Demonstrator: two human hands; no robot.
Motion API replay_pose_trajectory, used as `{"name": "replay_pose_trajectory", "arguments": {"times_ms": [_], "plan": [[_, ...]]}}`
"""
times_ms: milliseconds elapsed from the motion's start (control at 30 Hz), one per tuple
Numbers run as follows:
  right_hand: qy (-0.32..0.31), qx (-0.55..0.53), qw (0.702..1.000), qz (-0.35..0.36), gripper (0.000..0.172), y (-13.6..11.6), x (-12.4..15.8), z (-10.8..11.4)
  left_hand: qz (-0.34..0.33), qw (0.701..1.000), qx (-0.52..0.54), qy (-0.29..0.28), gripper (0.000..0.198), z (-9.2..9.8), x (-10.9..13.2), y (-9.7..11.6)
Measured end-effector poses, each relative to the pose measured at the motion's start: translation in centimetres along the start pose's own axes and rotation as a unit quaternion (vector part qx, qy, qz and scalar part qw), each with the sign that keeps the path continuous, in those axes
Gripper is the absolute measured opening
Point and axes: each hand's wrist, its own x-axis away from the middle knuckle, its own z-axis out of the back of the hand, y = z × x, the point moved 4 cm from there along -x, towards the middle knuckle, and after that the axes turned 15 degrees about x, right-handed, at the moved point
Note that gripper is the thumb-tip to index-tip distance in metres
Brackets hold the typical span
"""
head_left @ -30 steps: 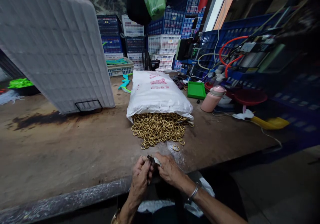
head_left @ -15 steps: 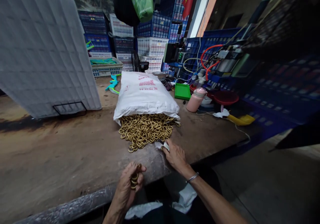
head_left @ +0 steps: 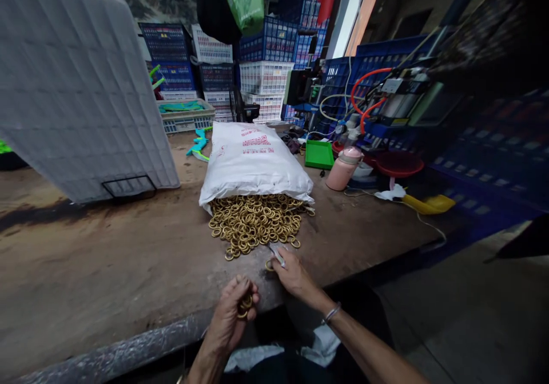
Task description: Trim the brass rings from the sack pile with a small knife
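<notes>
Left grip (head_left: pixel 234 307): my fingers curl around several round, gold-coloured metal rings (head_left: pixel 246 305); slackening could spill some over the edge of the brown tabletop (head_left: pixel 128 258).
Ring pile (head_left: pixel 253 224): more of these, heaped at the front of the bulging white sack (head_left: pixel 257 169); a nudge could scatter them.
Single ring (head_left: pixel 266 266): gold-coloured, at my right fingertips; whether pinched, I cannot tell.
Right grip (head_left: pixel 295 272): clasped on a slim, pale-handled tool (head_left: pixel 278 256) near the pile; a hasty jab could flick rings away.
</notes>
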Motion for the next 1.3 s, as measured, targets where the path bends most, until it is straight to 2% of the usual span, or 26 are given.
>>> {"name": "replay_pose_trajectory", "arguments": {"times_ms": [100, 200, 300, 367, 433, 567, 667, 767, 867, 933, 1000, 1133, 1300], "plan": [[-0.062, -0.171, 0.983, -0.021, 0.006, -2.0, 0.3, -0.4, -0.08, 0.99, -0.112, 0.017, 0.028, 0.0, -0.3, 0.7], [-0.153, -0.291, 0.943, -0.046, 0.005, -3.7, 1.0, -1.0, -0.135, 0.969, -0.205, 0.008, 0.032, 0.0, -0.2, 1.2], [-0.226, -0.373, 0.896, -0.082, 0.009, -4.5, 1.8, -1.6, -0.164, 0.96, -0.225, -0.024, 0.022, -0.2, 0.0, 1.6], [-0.237, -0.383, 0.887, -0.099, 0.013, -4.5, 2.0, -1.8, -0.174, 0.958, -0.227, -0.034, 0.018, -0.3, 0.1, 1.6], [-0.213, -0.356, 0.906, -0.087, 0.017, -4.4, 1.9, -1.6, -0.178, 0.956, -0.232, -0.027, 0.017, -0.2, 0.1, 1.7], [-0.117, -0.255, 0.96, 0.008, 0.023, -4.6, 1.6, -0.7, -0.178, 0.953, -0.244, -0.005, 0.019, 0.0, -0.1, 1.4], [-0.077, -0.195, 0.977, 0.025, 0.022, -4.7, 1.5, -0.5, -0.132, 0.964, -0.233, 0.001, 0.024, 0.3, -0.3, 0.9], [-0.074, -0.173, 0.982, 0.036, 0.023, -4.8, 1.5, -0.8, -0.066, 0.977, -0.201, 0.001, 0.03, 0.5, -0.2, 0.3], [-0.093, -0.196, 0.975, 0.054, 0.025, -4.7, 1.4, -1.3, -0.037, 0.986, -0.161, -0.003, 0.031, 0.4, 0.2, 0.2], [-0.088, -0.189, 0.977, 0.041, 0.026, -4.3, 1.3, -1.4, -0.034, 0.988, -0.147, -0.006, 0.029, 0.2, 0.4, 0.3], [-0.064, -0.133, 0.988, 0.042, 0.024, -3.9, 1.5, -1.2, -0.042, 0.989, -0.145, -0.003, 0.029, 0.1, 0.5, 0.5], [-0.05, 0.005, 0.989, 0.138, 0.012, -3.9, 2.7, -1.0, -0.058, 0.987, -0.149, 0.01, 0.033, -0.1, 0.3, 0.5], [-0.044, 0.089, 0.978, 0.181, 0.022, -3.6, 3.7, -1.4, -0.07, 0.982, -0.171, 0.037, 0.038, -0.1, 0.1, 0.6]]}}
